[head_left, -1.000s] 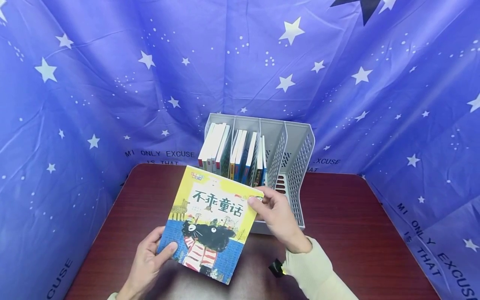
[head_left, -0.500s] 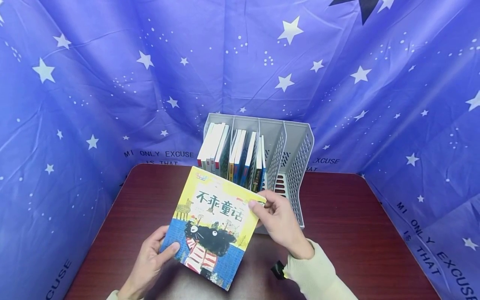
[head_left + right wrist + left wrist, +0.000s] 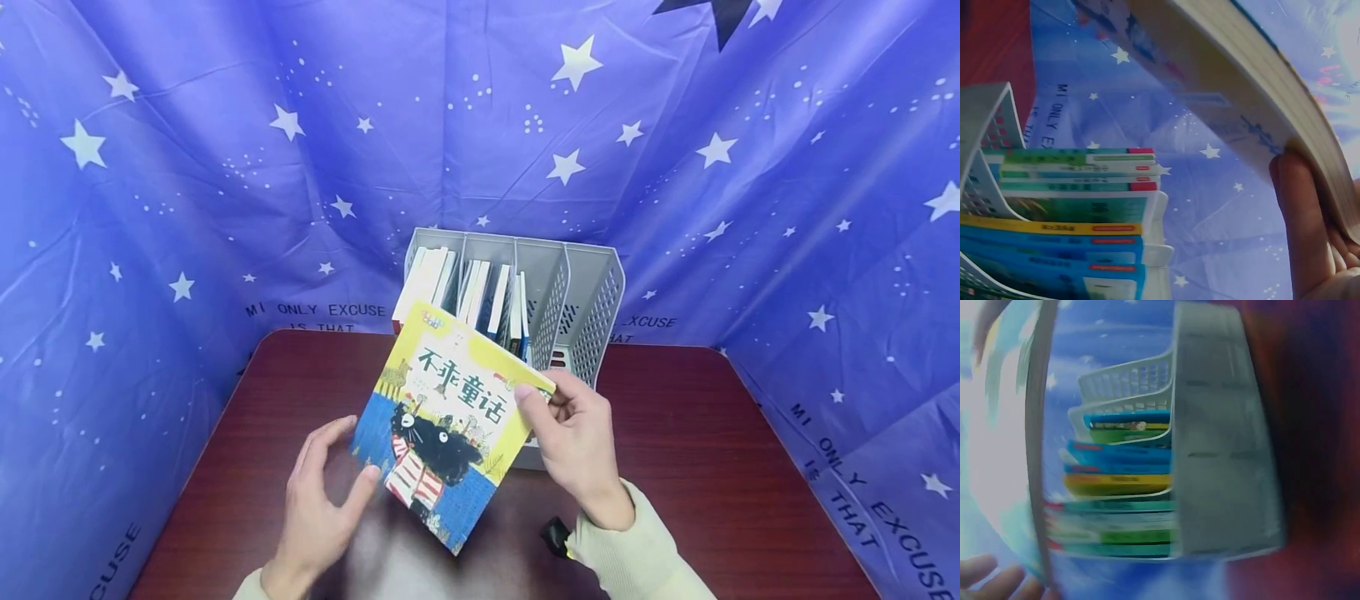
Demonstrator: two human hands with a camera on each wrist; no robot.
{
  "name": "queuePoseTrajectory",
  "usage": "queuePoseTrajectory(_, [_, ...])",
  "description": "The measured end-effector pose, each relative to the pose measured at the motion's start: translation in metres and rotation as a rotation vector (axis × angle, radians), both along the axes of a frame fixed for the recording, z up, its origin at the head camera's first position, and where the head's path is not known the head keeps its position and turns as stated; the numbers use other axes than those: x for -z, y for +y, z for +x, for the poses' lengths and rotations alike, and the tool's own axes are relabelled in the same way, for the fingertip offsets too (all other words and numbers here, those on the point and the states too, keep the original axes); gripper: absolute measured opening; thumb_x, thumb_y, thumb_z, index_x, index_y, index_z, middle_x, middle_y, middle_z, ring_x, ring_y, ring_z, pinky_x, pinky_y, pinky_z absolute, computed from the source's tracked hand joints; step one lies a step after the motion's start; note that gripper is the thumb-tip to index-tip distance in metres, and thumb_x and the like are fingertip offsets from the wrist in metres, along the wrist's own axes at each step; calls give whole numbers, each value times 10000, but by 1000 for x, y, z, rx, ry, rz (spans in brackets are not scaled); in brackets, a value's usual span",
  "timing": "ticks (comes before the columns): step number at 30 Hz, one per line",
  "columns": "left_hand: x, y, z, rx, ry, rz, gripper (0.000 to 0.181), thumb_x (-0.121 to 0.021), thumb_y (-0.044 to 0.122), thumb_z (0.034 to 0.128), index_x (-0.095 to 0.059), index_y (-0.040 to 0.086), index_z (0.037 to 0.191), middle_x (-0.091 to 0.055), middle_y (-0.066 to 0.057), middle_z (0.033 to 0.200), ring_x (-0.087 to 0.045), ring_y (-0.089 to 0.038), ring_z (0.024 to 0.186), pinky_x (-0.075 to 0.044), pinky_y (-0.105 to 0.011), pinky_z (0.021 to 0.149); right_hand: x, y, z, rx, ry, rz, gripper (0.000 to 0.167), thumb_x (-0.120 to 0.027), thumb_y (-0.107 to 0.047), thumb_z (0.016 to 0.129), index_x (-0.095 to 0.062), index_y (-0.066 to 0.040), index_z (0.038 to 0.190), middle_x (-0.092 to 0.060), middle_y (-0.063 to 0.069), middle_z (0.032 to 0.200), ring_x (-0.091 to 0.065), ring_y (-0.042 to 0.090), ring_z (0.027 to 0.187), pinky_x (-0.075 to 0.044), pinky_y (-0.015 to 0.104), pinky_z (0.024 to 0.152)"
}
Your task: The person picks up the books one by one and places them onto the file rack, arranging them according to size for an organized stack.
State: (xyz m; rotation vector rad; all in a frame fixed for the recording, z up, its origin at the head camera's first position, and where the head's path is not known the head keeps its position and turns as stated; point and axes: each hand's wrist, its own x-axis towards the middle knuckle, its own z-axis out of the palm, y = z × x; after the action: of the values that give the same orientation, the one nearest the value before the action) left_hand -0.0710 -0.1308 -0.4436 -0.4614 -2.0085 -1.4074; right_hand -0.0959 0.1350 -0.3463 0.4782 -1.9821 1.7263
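Observation:
A picture book (image 3: 450,450) with a yellow and blue cover and a black animal in red-and-white stripes is held tilted above the table. My right hand (image 3: 577,437) pinches its upper right corner, thumb on the cover; the right wrist view shows the fingers against the book (image 3: 1210,81) beside its page edges. My left hand (image 3: 322,492) is at the book's lower left edge with thumb and fingers spread; whether they still touch it is hard to tell. Behind the book stands a grey file rack (image 3: 592,300), its lower front partly hidden.
Several books (image 3: 427,275) stand upright in the rack's left compartments, with a few thin ones (image 3: 519,308) in the third. The dark red table (image 3: 712,467) lies below. A blue star-patterned curtain (image 3: 480,125) surrounds it. A small black object (image 3: 555,536) is by the right sleeve.
The book has moved up and right, toward the rack, with my right hand pinching it. My left thumb has come off the cover and the left fingers have spread.

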Motion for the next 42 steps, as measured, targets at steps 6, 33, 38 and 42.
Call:
queuePoseTrajectory(6, [-30,44,8,-202,601,-238,664,-687,482,890,-624,-160,1047,-626,-331,1039,-597,-432,977,-417,-318,1088,-7,-7,-2,88,57,-14,46,-645,68,894,-675,39,914,-641,167,661,-555,67,478,-428,185,389])
queuePoseTrajectory(33, [-36,71,16,-247,739,-266,214,-558,70,910,-722,-66,889,-707,-188,865,-667,-309,722,-537,-351,647,-21,-22,14,141,-7,-24,95,-696,45,859,-616,11,820,-666,126,656,-602,99,506,-486,211,416])
queuePoseTrajectory(38, [-39,66,14,-210,807,-234,220,-539,25,909,-723,-91,873,-717,-206,810,-687,-299,672,-564,-328,607,-23,-23,16,143,-8,-19,104,-712,63,834,-620,16,819,-684,152,665,-648,103,537,-538,250,446])
queuePoseTrajectory(42, [-38,60,12,-202,801,-220,226,-540,24,927,-719,-108,889,-729,-221,817,-704,-303,662,-584,-321,622,-24,-26,16,153,-37,-23,121,-712,76,825,-607,20,805,-689,161,666,-667,110,546,-557,284,455])
